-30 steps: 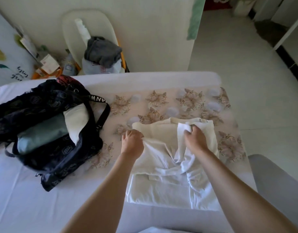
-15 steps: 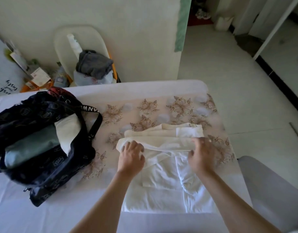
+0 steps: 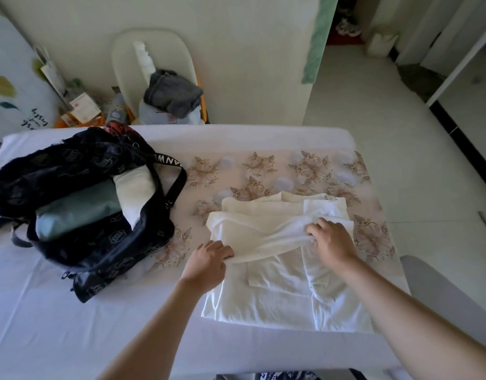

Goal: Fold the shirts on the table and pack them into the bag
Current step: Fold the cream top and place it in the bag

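A white shirt (image 3: 274, 294) lies partly folded on the table's right half. My left hand (image 3: 207, 260) pinches the left end of its doubled-over top fold. My right hand (image 3: 331, 238) grips the same fold near its right end. The fold runs slanted between both hands. A dark patterned bag (image 3: 80, 212) lies open on the left, holding a folded green shirt (image 3: 77, 209) and a folded white shirt (image 3: 135, 190).
The table (image 3: 71, 319) has a white cover with a floral runner (image 3: 305, 171) at the back right. Behind it stands a white chair (image 3: 154, 64) with grey clothes (image 3: 172, 93). A grey chair (image 3: 439, 300) sits to the right, open floor beyond.
Both hands have pulled the shirt's top fold toward me, the left hand further down. The folded band now lies slanted across the shirt.
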{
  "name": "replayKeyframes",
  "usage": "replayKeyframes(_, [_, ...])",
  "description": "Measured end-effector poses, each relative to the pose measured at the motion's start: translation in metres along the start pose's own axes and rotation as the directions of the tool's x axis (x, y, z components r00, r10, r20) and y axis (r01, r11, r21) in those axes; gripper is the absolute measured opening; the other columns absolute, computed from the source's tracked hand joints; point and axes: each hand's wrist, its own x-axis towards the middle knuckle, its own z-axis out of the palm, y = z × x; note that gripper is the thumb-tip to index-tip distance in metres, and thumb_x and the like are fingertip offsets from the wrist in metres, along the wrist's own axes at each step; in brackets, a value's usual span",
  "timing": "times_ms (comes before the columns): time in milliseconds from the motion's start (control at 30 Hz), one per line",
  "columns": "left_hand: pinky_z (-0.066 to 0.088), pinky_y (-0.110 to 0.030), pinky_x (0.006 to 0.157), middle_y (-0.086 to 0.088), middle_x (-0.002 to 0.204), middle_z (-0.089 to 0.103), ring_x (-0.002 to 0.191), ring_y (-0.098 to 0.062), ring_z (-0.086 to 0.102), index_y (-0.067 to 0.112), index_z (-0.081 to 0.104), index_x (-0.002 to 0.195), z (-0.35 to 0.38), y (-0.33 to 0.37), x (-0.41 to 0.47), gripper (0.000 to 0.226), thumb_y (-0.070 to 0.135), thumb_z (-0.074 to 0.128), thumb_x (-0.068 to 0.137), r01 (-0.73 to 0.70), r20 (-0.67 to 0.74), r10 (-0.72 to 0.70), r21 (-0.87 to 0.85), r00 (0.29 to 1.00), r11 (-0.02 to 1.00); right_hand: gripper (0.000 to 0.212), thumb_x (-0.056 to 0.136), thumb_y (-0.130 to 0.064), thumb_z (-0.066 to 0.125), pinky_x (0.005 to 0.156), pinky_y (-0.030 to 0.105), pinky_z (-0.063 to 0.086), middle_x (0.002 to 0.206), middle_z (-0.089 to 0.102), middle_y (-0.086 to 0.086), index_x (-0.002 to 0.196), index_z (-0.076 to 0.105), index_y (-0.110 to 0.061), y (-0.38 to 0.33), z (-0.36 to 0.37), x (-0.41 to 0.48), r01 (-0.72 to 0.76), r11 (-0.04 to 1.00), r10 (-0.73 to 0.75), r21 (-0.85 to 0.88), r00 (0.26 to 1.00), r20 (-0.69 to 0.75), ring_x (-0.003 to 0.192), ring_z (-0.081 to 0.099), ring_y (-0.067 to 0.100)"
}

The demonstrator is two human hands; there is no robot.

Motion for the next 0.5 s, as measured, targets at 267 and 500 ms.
replayKeyframes(267, [0.050,-0.030,0.063,0.005,0.101,0.064,0.088,-0.020,0.064,0.027,0.065,0.100,-0.011,-0.010,0.018,0.022,0.015,0.051,0.088,0.160,0.004,-0.160,-0.090,0.987,0.983,0.018,0.087,-0.022,0.056,0.065,0.024,0.047,0.075,0.064,-0.011,0.072,0.066,-0.021,-0.015,-0.012,-0.018,-0.137,0.957,0.058,0.257,0.954,0.293,0.073,0.059,0.010])
replayKeyframes(500, [0.026,-0.047,0.112,0.001,0.150,0.035,0.137,-0.028,0.025,0.027,0.048,0.139,-0.018,-0.026,0.066,0.051,0.015,0.051,0.090,0.331,0.077,-0.330,0.003,0.941,0.944,0.030,0.094,-0.032,0.056,0.097,0.040,0.037,0.128,0.055,0.000,0.122,0.065,-0.026,0.001,0.006,0.015,-0.125,0.991,0.131,-0.041,0.972,0.194,0.119,0.048,0.026])
